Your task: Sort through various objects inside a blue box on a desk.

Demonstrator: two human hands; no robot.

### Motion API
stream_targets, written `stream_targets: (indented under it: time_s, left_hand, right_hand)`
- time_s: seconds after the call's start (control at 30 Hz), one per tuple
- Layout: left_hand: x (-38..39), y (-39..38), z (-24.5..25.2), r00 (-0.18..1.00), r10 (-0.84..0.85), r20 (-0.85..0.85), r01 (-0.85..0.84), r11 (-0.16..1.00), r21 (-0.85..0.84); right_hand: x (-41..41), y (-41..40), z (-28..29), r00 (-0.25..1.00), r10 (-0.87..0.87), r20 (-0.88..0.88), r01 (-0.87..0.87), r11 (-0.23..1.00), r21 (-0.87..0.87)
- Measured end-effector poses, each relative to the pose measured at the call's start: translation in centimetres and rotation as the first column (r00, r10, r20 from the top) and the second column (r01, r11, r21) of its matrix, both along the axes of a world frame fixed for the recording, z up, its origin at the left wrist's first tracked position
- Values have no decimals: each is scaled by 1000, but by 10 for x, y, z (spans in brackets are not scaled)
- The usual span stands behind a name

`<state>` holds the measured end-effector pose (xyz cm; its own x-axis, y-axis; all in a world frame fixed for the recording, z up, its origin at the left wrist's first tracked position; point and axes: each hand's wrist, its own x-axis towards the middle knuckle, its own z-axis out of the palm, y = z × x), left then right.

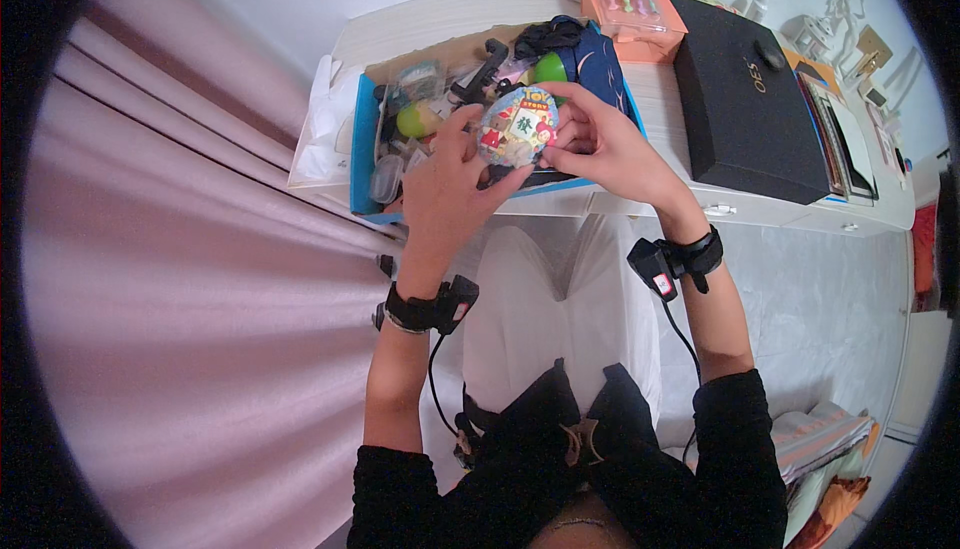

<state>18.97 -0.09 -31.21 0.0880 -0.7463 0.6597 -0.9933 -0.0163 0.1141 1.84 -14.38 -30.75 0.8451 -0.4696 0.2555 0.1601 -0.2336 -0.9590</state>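
A round, colourful badge-like disc (519,127) with cartoon figures and writing is held up between both hands. My left hand (451,181) grips its left and lower edge, and my right hand (600,140) pinches its right edge. Just beneath the hands, on the desk, stands an open blue cardboard box (364,140) full of small items. Inside it lie a yellow-green round thing (417,120), a green round thing (550,68), a black plastic part (482,72), a clear plastic container (386,179) and dark blue fabric (598,65).
Right of the blue box, a black box (742,106) carries a dark oval object (769,55). Behind stands an orange box (637,42) with a clear pack on top. White plastic (326,125) lies left. A pink curtain (217,309) hangs close to the left arm.
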Motion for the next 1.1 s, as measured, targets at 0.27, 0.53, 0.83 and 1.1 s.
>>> stream_targets:
  time_s: [0.27,0.53,0.83,1.1]
  left_hand:
    - [-1,0,0,998,-19,-54,20,1000,15]
    - [0,0,-4,996,19,-92,-17,999,29]
    - [2,0,-4,993,-48,-104,41,997,-66]
    - [-1,-1,1,988,-108,-114,94,988,-122]
  right_hand:
    - [0,0,3,1000,12,-20,-12,1000,9]
    - [-1,1,5,1000,24,10,-25,1000,17]
    - [-1,2,8,1000,24,-5,-24,1000,10]
    - [-1,3,7,999,31,25,-32,999,21]
